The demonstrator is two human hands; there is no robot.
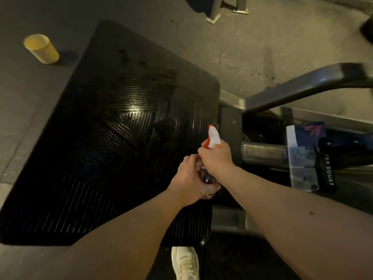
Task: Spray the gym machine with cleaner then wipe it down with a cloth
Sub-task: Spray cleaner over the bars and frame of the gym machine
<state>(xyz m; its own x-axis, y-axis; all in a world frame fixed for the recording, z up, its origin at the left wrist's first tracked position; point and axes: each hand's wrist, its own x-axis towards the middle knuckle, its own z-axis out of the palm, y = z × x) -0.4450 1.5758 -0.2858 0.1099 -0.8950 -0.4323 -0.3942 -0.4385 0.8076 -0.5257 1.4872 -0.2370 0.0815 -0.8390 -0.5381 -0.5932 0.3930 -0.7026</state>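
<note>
A spray bottle (213,136) with a white and red trigger head hangs over the right part of the machine's black ribbed foot platform (113,142). My right hand (217,158) grips the bottle's neck just under the trigger head. My left hand (188,181) wraps around the clear lower body of the bottle. The nozzle points away from me over the platform. The platform's surface shines with wet patches near its middle. No cloth is in view.
A yellow cylindrical cup (41,48) stands on the floor at the far left. The machine's dark metal frame bar (302,85) and a label plate (304,156) reading "SQUAT" lie to the right. My white shoe (185,263) is at the bottom.
</note>
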